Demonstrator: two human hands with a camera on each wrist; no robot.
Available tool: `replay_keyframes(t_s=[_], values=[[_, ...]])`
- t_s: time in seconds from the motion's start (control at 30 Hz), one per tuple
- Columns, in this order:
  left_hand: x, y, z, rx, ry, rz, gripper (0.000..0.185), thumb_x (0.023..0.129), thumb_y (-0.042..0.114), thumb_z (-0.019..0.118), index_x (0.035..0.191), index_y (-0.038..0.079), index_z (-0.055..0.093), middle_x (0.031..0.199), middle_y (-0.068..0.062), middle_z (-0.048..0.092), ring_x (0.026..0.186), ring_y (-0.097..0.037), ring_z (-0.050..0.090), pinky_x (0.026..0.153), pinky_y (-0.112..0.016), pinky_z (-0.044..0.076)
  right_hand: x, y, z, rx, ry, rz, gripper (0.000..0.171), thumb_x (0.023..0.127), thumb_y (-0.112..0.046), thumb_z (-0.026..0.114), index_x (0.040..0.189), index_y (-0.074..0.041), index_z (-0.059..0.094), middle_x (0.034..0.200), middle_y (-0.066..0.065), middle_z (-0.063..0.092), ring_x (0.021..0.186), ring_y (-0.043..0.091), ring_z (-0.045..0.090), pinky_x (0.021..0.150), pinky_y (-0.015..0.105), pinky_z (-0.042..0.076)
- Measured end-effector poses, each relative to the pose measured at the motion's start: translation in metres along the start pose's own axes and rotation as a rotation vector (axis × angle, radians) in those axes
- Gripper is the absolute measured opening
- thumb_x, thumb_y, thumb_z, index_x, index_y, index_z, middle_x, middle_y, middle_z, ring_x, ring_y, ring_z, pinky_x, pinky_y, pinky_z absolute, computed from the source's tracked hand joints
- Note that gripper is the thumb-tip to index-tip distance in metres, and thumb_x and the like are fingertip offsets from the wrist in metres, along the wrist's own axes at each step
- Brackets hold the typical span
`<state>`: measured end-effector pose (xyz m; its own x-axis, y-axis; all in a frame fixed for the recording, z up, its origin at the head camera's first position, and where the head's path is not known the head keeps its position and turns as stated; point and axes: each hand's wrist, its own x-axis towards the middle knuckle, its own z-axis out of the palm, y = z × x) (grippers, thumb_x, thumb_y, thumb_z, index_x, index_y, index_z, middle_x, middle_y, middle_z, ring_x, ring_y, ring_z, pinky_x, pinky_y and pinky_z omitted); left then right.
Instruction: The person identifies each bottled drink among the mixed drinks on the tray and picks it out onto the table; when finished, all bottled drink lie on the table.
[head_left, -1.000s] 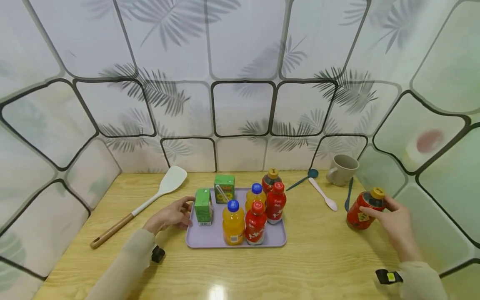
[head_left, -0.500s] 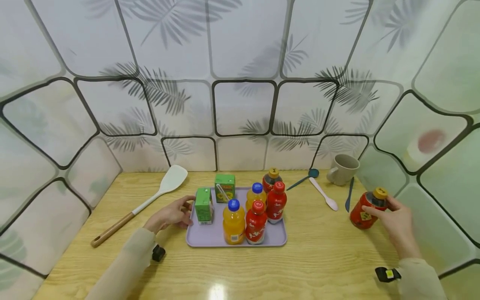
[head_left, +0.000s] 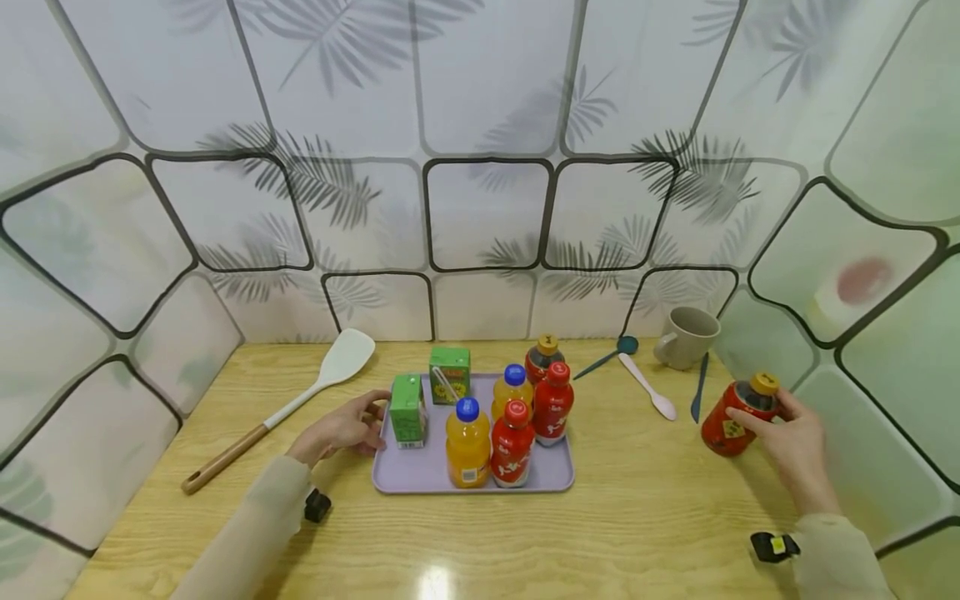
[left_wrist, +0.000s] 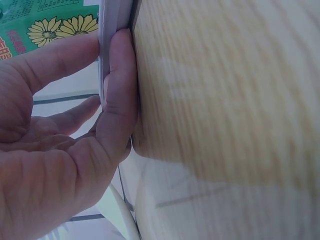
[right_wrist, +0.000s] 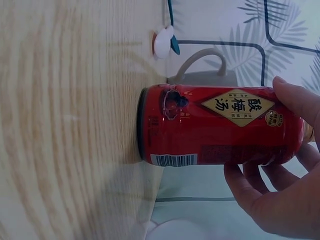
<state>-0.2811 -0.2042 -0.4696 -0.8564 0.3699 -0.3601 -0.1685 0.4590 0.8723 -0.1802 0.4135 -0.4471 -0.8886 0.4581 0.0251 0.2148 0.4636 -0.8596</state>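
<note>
My right hand [head_left: 787, 429] grips a red bottle with a gold cap [head_left: 731, 417] at the table's right side, fingers curled round its upper body. The bottle [right_wrist: 215, 125] leans a little, its base on the wood. My left hand [head_left: 341, 429] is at the left edge of a lilac tray [head_left: 427, 479]. In the left wrist view the tray's rim [left_wrist: 116, 20] sits pinched between thumb and fingers. On the tray stand two green juice cartons [head_left: 407, 410], two orange bottles [head_left: 467, 446], two red bottles [head_left: 512, 446] and a gold-capped red one at the back.
A white spatula with a wooden handle [head_left: 300, 400] lies left of the tray. A grey mug [head_left: 686, 337], a white spoon [head_left: 648, 390], a teal spoon [head_left: 607, 358] and a blue utensil [head_left: 699, 387] lie at the back right. Leaf-patterned panels wall the table in.
My right hand has shifted the red bottle slightly right and farther back. The left hand and the tray have stayed put.
</note>
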Motion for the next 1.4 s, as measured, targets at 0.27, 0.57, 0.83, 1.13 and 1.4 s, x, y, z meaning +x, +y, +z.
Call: replay_keyframes(t_s=[0.27,0.57,0.83,1.13,1.4], values=[[-0.002,0.000,0.000,0.010,0.010,0.009,0.089,0.072,-0.015,0.068,0.150,0.007,0.030,0.119,-0.018,0.041,0.095,-0.023,0.048,0.069,-0.034,0.059,-0.003,-0.001,0.002,0.128,0.063,-0.037,0.077,0.085,-0.029,0.075,0.152,-0.022,0.038,0.123,-0.005,0.049,0.116,0.016,0.042,0.071,0.002,0.042],[0.000,0.002,0.001,0.022,0.012,-0.006,0.090,0.072,-0.014,0.070,0.150,0.009,0.031,0.120,-0.018,0.042,0.093,-0.023,0.051,0.067,-0.034,0.059,-0.008,-0.024,-0.003,0.433,0.251,0.006,0.054,0.080,-0.013,0.079,0.131,-0.022,0.063,0.108,-0.019,0.054,0.100,-0.001,0.048,0.069,0.003,0.043],[0.001,0.002,0.000,0.032,0.023,-0.012,0.090,0.071,-0.014,0.070,0.149,0.010,0.032,0.119,-0.017,0.041,0.091,-0.022,0.050,0.067,-0.033,0.058,-0.010,-0.044,-0.003,0.350,0.291,-0.052,0.043,0.084,-0.018,0.076,0.126,-0.017,0.067,0.115,-0.020,0.058,0.107,0.003,0.054,0.085,0.004,0.043],[0.000,0.001,0.000,0.034,0.020,-0.021,0.090,0.072,-0.013,0.069,0.150,0.011,0.031,0.120,-0.016,0.041,0.091,-0.022,0.050,0.066,-0.033,0.058,-0.009,-0.062,0.009,0.230,0.311,-0.243,0.032,0.087,-0.016,0.074,0.119,-0.014,0.071,0.111,-0.017,0.069,0.105,-0.007,0.058,0.092,0.008,0.045],[-0.001,0.002,0.001,0.035,0.020,-0.013,0.090,0.072,-0.013,0.070,0.150,0.009,0.032,0.119,-0.017,0.041,0.092,-0.023,0.050,0.067,-0.034,0.058,-0.006,-0.065,0.030,0.275,0.052,-0.407,0.031,0.089,-0.009,0.069,0.119,-0.002,0.067,0.101,-0.024,0.067,0.091,-0.010,0.063,0.077,0.005,0.049]])
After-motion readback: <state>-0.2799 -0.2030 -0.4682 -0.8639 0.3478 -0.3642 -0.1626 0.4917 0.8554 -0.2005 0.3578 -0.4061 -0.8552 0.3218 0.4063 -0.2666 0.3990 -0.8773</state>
